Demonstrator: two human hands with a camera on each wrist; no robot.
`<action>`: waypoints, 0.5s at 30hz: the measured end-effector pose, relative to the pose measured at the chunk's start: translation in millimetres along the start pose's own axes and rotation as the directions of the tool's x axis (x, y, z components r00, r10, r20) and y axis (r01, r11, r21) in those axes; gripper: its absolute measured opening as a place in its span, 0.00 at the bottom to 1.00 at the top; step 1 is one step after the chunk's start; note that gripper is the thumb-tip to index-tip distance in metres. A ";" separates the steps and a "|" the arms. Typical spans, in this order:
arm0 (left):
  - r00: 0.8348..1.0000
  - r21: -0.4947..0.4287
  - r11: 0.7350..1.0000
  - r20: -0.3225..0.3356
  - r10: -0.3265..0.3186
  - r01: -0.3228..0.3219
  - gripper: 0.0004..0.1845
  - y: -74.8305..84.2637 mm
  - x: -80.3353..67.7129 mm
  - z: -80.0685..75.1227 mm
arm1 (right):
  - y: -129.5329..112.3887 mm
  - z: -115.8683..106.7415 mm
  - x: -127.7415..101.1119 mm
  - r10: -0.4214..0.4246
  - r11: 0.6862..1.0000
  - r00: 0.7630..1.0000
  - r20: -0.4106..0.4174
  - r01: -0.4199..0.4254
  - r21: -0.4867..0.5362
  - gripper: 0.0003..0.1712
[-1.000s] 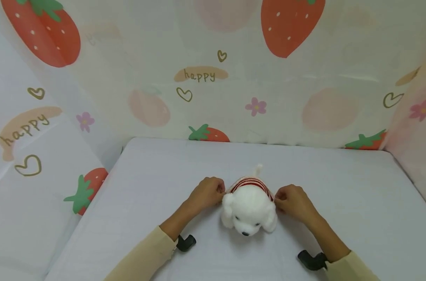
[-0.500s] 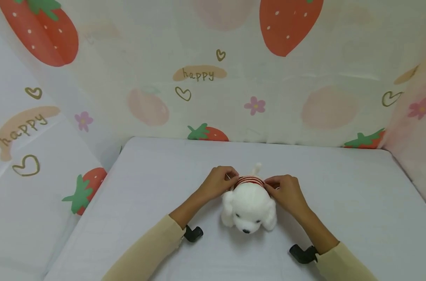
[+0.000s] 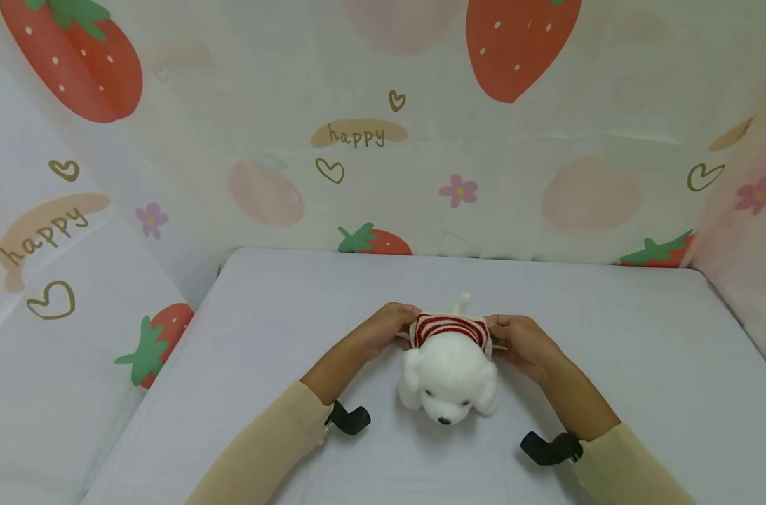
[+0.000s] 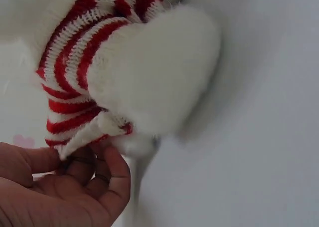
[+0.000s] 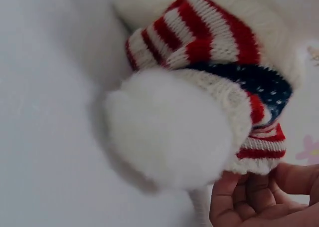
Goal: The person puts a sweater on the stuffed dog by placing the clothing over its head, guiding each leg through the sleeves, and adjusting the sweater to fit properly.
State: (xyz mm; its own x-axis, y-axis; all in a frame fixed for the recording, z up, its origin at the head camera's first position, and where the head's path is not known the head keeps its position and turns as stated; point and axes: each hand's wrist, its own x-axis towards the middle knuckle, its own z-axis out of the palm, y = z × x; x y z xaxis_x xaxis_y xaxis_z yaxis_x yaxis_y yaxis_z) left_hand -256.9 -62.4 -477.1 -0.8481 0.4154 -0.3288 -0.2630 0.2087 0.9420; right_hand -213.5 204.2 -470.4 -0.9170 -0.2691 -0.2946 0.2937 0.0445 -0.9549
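A white plush dog [image 3: 449, 372] stands on the white table, facing the camera. It wears a red-and-white striped knit sweater [image 3: 452, 326] spread over its back. My left hand [image 3: 386, 328] is at the sweater's far left corner; in the left wrist view its thumb and fingers pinch a corner of the striped hem. Across the dog's back, my right hand [image 3: 525, 344] pinches the hem on the other side. A dark blue patch with white specks [image 5: 254, 82] shows on the sweater in the right wrist view. The dog's raised tail [image 3: 462, 303] sticks up behind.
The white-covered table [image 3: 282, 294] runs back to a strawberry-print curtain [image 3: 383, 140], with more curtain along both sides. Black camera mounts [image 3: 351, 419] stick out from beige sleeves [image 3: 263, 449] at both wrists.
My hands first came up and together over the dog's back, then moved apart again. The sweater, a narrow band half a second ago, now spreads wider over the back. The dog stays in place.
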 end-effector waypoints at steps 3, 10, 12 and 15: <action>0.999 -0.007 1.000 -0.033 -0.030 0.029 0.16 -4.8 5.4 2.1 | 3.3 1.0 4.7 0.010 0.999 0.999 -0.030 -0.011 -0.037 0.15; 0.988 0.222 0.971 -0.104 0.115 -0.089 0.15 -9.2 5.5 6.0 | 7.9 2.3 11.6 -0.120 0.915 0.983 -0.141 0.055 -0.399 0.15; 0.988 0.261 0.959 -0.075 0.137 -0.113 0.15 -9.1 0.8 4.1 | 7.7 0.9 9.0 -0.154 0.886 0.982 -0.110 0.088 -0.455 0.15; 0.989 0.303 0.944 -0.012 0.144 -0.134 0.13 -9.5 -9.2 -2.2 | 7.0 -2.1 1.7 -0.164 0.863 0.985 -0.055 0.117 -0.492 0.14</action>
State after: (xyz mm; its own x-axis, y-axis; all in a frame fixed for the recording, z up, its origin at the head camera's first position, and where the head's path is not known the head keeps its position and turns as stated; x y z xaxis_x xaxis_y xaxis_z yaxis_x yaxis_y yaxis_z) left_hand -247.6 -70.2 -482.9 -0.8827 0.4304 -0.1887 0.0045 0.4094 0.9124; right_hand -213.5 206.1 -477.7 -0.9661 -0.2199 -0.1354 0.0137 0.4800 -0.8772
